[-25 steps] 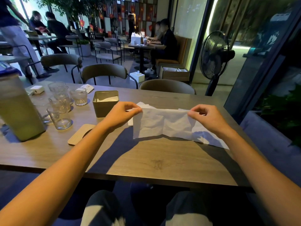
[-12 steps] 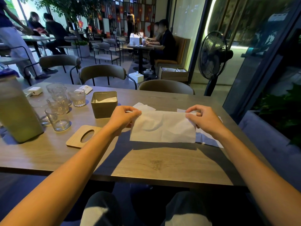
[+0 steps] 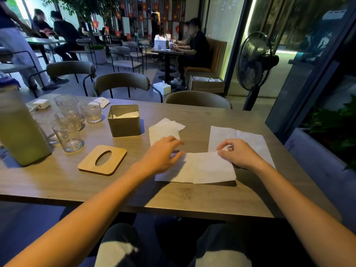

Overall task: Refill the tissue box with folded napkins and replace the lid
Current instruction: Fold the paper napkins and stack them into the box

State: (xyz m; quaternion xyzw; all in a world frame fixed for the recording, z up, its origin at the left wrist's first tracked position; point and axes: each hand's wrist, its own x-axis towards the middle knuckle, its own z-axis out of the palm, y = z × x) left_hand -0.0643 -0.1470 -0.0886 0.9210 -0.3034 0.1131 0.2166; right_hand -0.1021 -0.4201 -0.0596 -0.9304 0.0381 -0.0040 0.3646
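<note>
A white napkin [image 3: 200, 168] lies flat on the wooden table [image 3: 173, 197] in front of me. My right hand [image 3: 238, 154] pinches its far right corner between thumb and fingers. My left hand [image 3: 162, 153] hovers with relaxed fingers over the napkin's left end, holding nothing. Folded napkins [image 3: 163, 129] lie in a small pile just beyond my left hand. An unfolded napkin [image 3: 240, 138] lies behind my right hand. The olive tissue box [image 3: 124, 121] stands open with napkins inside. Its wooden lid [image 3: 102, 159] with an oval slot lies flat on the table to the left.
Several drinking glasses [image 3: 67, 135] and a large green jug [image 3: 18, 128] stand at the table's left. A small white device [image 3: 41, 104] lies at the far left. Chairs [image 3: 197, 100] line the far edge, and a floor fan [image 3: 254, 62] stands at the right.
The napkin that both hands held up by its top corners now lies on the table. My left hand has let go of it; my right hand still pinches a corner.
</note>
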